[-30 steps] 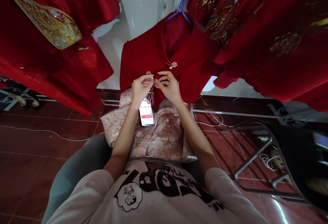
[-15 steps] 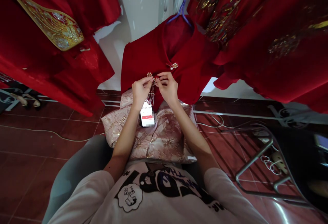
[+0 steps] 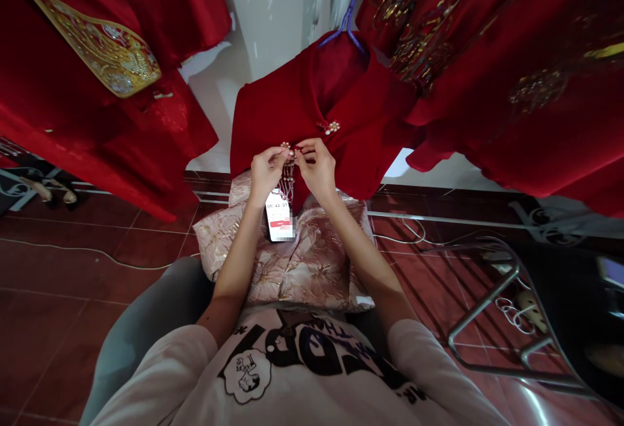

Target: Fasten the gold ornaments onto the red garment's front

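A red garment [image 3: 273, 110] hangs in front of me on a purple hanger [image 3: 347, 19]. On its front sits a flower-shaped beaded clasp [image 3: 285, 146] with a beaded tassel [image 3: 288, 182] dangling below. My left hand [image 3: 266, 171] pinches this clasp between thumb and fingertips. From the other side my right hand [image 3: 319, 169] is closed in a pinch on the same clasp, its fingertips almost meeting the left ones. The fingers partly hide the small parts between them. A second pearl flower clasp [image 3: 332, 128] shows higher up, apart from both hands.
A lit phone [image 3: 279, 218] lies on pink brocade fabric [image 3: 316, 270] over my lap. Red embroidered garments [image 3: 107, 42] hang left, and more red garments [image 3: 487, 101] hang right. A black chair [image 3: 556, 302] stands at the right. White cables [image 3: 409, 234] run along the tiled floor.
My right hand has shifted very slightly left. The tassel and the clasp between my hands show a little more; both hands stay in their pinch.
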The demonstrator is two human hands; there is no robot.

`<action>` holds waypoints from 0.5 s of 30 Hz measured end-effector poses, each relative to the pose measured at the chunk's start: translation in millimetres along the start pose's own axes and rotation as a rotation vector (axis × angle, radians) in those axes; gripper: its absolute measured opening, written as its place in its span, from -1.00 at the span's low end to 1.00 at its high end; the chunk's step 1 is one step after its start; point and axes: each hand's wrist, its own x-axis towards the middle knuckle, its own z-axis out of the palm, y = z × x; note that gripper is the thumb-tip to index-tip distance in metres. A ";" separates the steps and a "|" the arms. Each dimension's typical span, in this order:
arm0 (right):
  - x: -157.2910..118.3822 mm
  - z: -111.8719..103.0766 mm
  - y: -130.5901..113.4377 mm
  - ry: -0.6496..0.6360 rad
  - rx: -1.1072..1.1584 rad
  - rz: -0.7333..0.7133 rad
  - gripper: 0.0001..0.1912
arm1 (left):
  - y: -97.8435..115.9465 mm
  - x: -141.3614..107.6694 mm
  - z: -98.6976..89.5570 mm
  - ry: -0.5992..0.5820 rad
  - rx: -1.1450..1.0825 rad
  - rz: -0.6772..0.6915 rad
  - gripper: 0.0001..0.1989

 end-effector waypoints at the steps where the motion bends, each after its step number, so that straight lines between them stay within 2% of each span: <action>1: 0.2 0.1 -0.3 0.003 -0.003 -0.002 -0.91 | 0.4 0.2 0.0 -0.017 -0.013 -0.009 -0.91; 5: -0.1 -3.2 -0.3 -0.014 0.013 0.006 -0.84 | 2.5 0.3 1.1 -0.053 -0.064 -0.038 -0.92; 8: -4.1 -14.5 2.0 -0.097 0.064 0.058 -0.75 | 3.6 -1.6 3.2 -0.034 -0.035 -0.082 -0.95; 10: -8.5 -26.7 5.0 -0.159 0.028 0.091 -0.76 | 5.6 -4.8 5.0 -0.060 0.029 -0.163 -0.90; 12: -12.6 -40.3 8.1 -0.217 -0.077 0.111 -0.84 | 9.9 -10.0 6.5 -0.153 0.129 -0.252 -0.82; 15: -15.4 -57.6 9.9 -0.284 -0.249 0.169 -0.89 | 18.9 -19.3 8.1 -0.413 0.298 -0.321 -0.63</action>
